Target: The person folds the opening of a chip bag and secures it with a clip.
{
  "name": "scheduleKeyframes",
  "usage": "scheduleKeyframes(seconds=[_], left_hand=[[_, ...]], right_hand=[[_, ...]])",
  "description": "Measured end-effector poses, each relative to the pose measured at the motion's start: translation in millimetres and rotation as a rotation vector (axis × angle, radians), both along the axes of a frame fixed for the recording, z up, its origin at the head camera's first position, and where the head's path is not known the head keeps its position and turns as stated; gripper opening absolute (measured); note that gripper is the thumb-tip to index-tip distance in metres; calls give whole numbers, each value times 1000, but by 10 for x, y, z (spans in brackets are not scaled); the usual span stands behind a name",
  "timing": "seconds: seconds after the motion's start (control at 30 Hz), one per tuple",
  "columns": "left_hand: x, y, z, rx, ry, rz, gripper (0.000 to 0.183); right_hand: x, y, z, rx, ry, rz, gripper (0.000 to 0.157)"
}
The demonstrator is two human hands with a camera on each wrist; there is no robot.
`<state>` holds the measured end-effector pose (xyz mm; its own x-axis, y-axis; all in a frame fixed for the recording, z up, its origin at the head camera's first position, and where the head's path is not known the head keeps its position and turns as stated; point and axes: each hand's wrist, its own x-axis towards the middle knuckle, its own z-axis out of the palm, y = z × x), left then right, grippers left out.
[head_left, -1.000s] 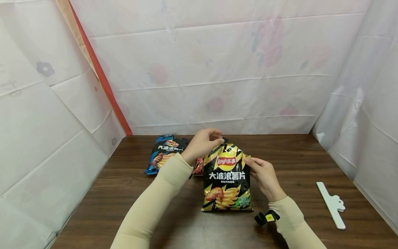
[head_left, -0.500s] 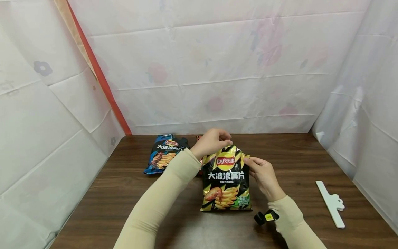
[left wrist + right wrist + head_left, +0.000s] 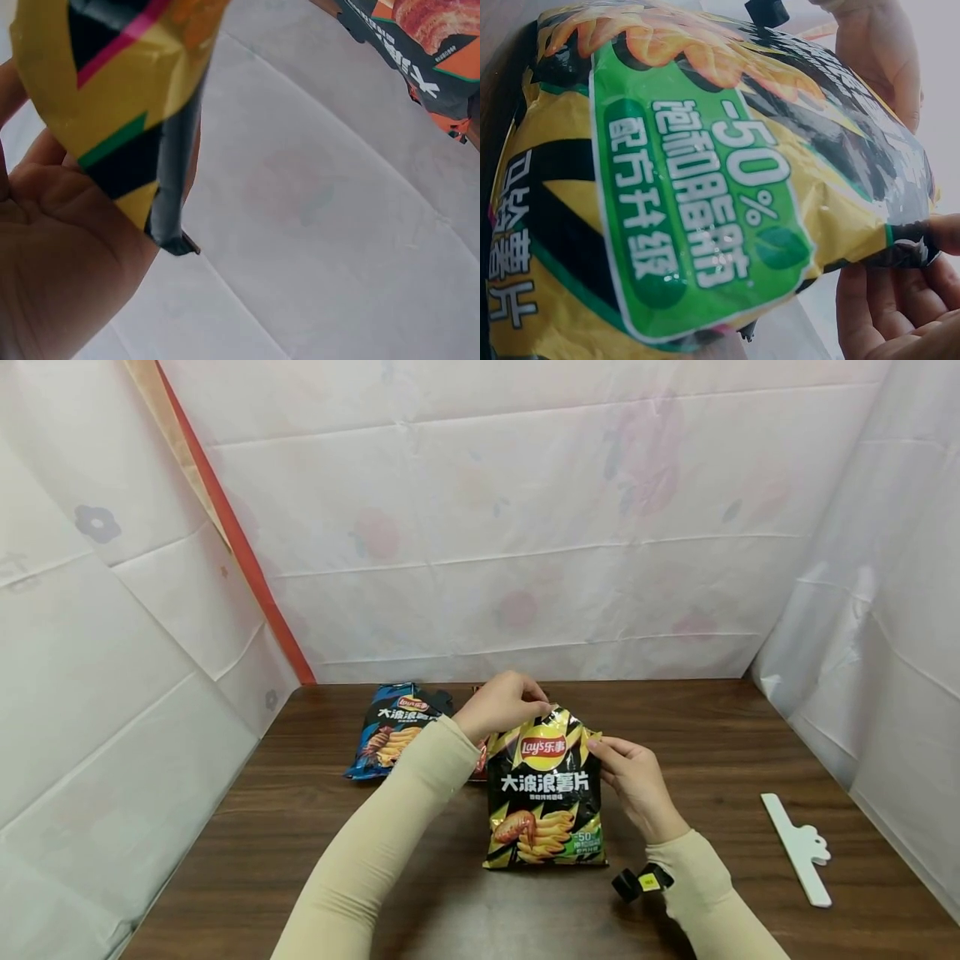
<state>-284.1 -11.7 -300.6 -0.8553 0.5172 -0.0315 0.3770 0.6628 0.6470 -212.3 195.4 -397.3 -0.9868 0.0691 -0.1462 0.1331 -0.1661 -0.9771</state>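
A black and yellow Lay's chip bag (image 3: 546, 810) stands upright in the middle, its front facing me. My right hand (image 3: 637, 793) pinches the bag's upper right corner; the right wrist view shows the thumb and fingers (image 3: 885, 300) gripping that edge. At the top edge my left hand (image 3: 502, 703) pinches the bag from above with bent fingers. In the left wrist view, a yellow and black side of the bag (image 3: 112, 97) covers part of a hand (image 3: 67, 247). Behind the left forearm, a red chip bag (image 3: 480, 764) shows only in part.
A blue Lay's chip bag (image 3: 390, 735) lies at the back left of the brown table (image 3: 300, 860). A long white plastic clip (image 3: 798, 852) lies on the right. White sheeting (image 3: 480, 568) walls the table at the back and sides.
My left hand has shifted slightly right, then closed its fingers onto the top edge of the black and yellow bag. The right hand keeps its grip on the corner.
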Motion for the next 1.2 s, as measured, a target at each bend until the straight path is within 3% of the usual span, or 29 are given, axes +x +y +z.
scheduleKeyframes(seconds=[0.23,0.63,1.0,1.2], left_hand=[[19,-13,20,-18,-5,-3,21],[39,-36,-20,-8,26,15,17],[30,-56,-55,3,41,9,15],[33,-64,-57,8,55,1,17]], right_hand=[[7,14,13,11,2,3,36],[20,60,-51,63,15,13,41],[24,82,-87,59,51,24,15],[28,85,-87,59,71,23,9]])
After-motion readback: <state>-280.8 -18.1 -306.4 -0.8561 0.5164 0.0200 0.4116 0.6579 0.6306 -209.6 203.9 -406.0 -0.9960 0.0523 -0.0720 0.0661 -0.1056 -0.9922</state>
